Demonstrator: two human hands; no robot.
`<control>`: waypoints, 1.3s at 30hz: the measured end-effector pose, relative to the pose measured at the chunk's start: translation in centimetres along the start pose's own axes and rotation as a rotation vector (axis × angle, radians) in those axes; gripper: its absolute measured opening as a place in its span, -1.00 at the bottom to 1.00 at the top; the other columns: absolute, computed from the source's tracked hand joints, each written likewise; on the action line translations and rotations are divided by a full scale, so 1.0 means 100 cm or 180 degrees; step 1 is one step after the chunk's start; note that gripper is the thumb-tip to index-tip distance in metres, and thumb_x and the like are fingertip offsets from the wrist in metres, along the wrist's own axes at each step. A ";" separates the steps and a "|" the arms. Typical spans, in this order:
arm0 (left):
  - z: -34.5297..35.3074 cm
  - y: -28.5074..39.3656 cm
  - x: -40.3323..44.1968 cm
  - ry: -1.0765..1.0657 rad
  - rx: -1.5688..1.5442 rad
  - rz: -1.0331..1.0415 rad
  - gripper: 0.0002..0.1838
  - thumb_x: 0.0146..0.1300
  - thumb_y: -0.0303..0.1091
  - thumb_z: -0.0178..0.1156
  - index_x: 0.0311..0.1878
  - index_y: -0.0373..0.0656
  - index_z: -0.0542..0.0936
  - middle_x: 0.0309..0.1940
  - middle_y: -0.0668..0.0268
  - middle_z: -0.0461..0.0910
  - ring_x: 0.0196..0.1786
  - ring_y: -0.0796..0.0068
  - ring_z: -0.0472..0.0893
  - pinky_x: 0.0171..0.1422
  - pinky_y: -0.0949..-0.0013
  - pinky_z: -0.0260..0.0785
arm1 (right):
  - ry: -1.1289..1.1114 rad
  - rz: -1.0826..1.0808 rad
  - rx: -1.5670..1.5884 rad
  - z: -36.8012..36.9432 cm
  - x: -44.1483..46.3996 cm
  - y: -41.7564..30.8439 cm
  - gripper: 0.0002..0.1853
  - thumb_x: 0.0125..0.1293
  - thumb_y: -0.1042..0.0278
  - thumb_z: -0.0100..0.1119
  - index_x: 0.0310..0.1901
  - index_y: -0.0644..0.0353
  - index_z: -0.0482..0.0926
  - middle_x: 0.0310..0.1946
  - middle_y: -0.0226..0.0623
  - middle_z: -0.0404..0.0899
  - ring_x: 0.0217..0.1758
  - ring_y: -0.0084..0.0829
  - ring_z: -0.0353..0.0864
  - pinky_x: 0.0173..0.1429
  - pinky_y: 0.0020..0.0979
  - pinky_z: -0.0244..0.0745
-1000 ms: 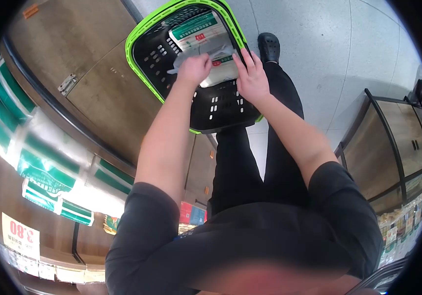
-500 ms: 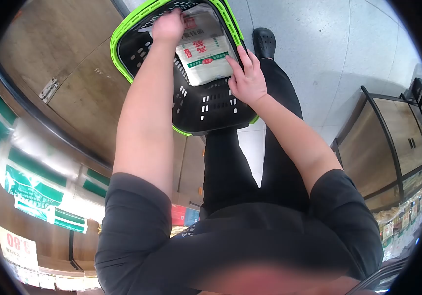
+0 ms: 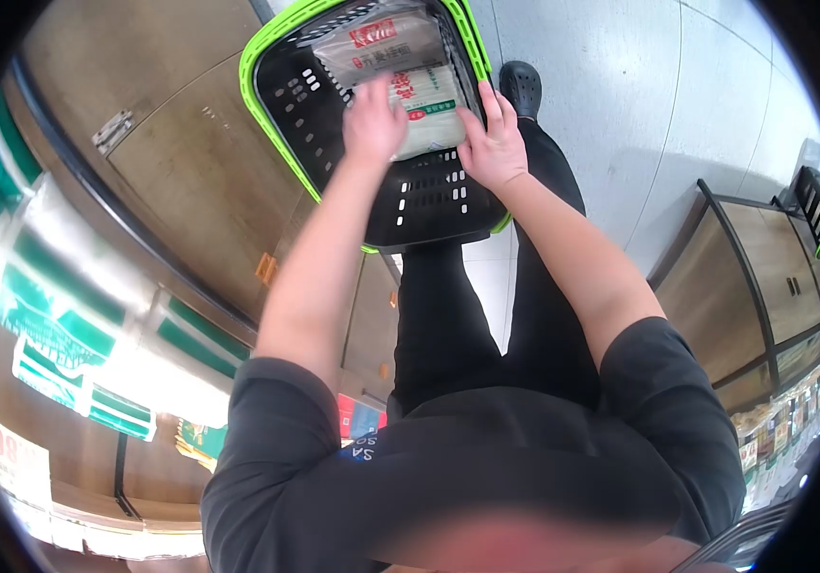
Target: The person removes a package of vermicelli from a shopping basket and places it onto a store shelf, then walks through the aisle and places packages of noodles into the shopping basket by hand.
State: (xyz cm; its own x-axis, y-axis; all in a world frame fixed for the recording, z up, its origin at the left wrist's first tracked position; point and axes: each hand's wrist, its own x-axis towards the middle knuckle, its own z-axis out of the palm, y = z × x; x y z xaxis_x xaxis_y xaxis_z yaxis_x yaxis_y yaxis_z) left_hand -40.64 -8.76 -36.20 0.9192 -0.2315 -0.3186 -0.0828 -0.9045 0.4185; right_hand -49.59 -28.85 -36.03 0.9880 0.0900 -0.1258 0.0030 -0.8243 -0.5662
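A black shopping basket (image 3: pixel 281 134) with a bright green rim is in front of my legs. Inside it lies a white package (image 3: pixel 429 143) with a green band and red lettering. Above that one, toward the basket's far end, rests a greyish wrapped package (image 3: pixel 386 48) with a red label. My left hand (image 3: pixel 375 124) is over the white package's left edge, slightly blurred, its fingers stretched and apart from the thumb, with nothing seen in it. At the basket's right side, my right hand (image 3: pixel 498 143) grips the rim, thumb inward and fingers along the green edge.
To the left are wooden cabinet doors (image 3: pixel 171 172) and a shelf with green-and-white packages (image 3: pixel 76 296) and a price card (image 3: pixel 14 458). A wooden cabinet (image 3: pixel 725 277) stands to the right. My dark shoe (image 3: pixel 522 91) is on the grey tiled floor (image 3: pixel 610 124).
My left hand has moved from the far package back toward me, over the white one. The greyish package now lies flatter and uncovered. The basket has shifted slightly right in view; my right hand stays on its rim.
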 end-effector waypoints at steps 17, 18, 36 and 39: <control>-0.113 0.100 -0.306 -0.0257 -0.2134 -0.1329 -0.63 0.21 -0.47 0.18 0.11 -0.14 0.48 -0.07 0.15 0.56 -0.07 0.14 0.64 0.04 0.17 0.51 | -0.1265 0.0409 -0.0919 -0.006 0.257 0.059 -0.30 0.26 -0.16 0.18 0.21 0.30 0.48 0.04 0.17 0.62 0.15 0.13 0.59 0.22 -0.01 0.48; -0.118 0.099 -0.313 -0.0066 -0.2295 -0.1416 -0.63 0.22 -0.48 0.18 0.12 -0.14 0.48 -0.07 0.16 0.56 -0.09 0.18 0.65 0.03 0.19 0.52 | -0.1179 0.0279 -0.0915 -0.004 0.258 0.067 -0.30 0.28 -0.20 0.14 0.23 0.26 0.47 0.02 0.20 0.62 0.14 0.13 0.59 0.22 0.01 0.47; -0.355 -0.170 -0.553 0.4154 0.0524 -0.4520 -0.21 0.16 -0.14 0.39 0.33 -0.36 0.28 0.17 -0.10 0.37 0.30 -0.04 0.30 0.39 -0.04 0.17 | -0.4206 -0.2639 -0.0075 -0.128 -0.095 -0.384 -0.61 0.24 0.28 0.25 0.09 0.19 0.57 -0.14 -0.08 0.60 0.00 -0.08 0.62 0.12 -0.15 0.54; -0.370 -0.206 -0.572 0.4152 -0.0352 -0.5344 -0.10 0.16 0.06 0.38 0.38 -0.37 0.26 0.28 -0.15 0.32 0.41 -0.05 0.24 0.45 -0.02 0.14 | -0.3944 -0.3505 -0.0300 -0.147 -0.093 -0.480 -0.62 0.21 0.31 0.29 0.06 0.16 0.58 -0.19 -0.13 0.58 -0.07 -0.08 0.62 0.05 -0.15 0.55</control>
State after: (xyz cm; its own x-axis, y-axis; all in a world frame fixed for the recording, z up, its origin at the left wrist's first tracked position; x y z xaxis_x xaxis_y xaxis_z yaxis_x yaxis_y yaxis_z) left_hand -77.31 36.36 4.90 -0.2476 0.9345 0.2558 0.8680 0.0967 0.4871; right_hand -56.67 1.61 4.30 -0.2079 0.9372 -0.2801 0.6252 -0.0930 -0.7749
